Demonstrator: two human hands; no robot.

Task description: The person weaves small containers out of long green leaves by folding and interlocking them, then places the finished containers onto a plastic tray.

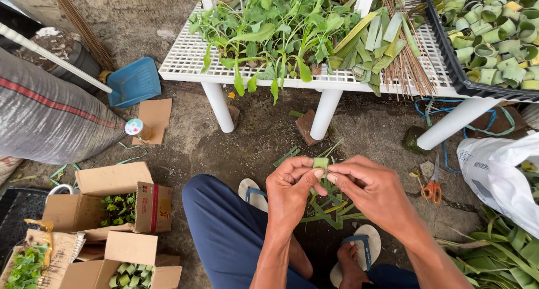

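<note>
Two hands meet at the middle of my view, pinching one small rolled strip of green leaf (320,164) between them. My left hand (290,188) grips the leaf roll from its left side with thumb and fingertips closed on it. My right hand (373,189) grips the same roll from the other side, forefinger and thumb pressed to it. The roll sits upright at the fingertips, above my knees in dark blue trousers.

Below the hands, cut leaf strips (328,207) lie scattered on the dirt floor between my two sandals. Just right of my right hand, orange-handled scissors (432,188) rest on the floor, and farther right lies a white plastic bag (497,174). Beyond the hands stands a white slatted desk (185,58) carrying green seedlings (269,30), long flat leaf pieces and thin sticks. At the far upper right, a dark tray (449,64) is packed with finished leaf rolls. Well to the left of my left hand sit open cardboard boxes (112,179), some holding seedlings.
</note>
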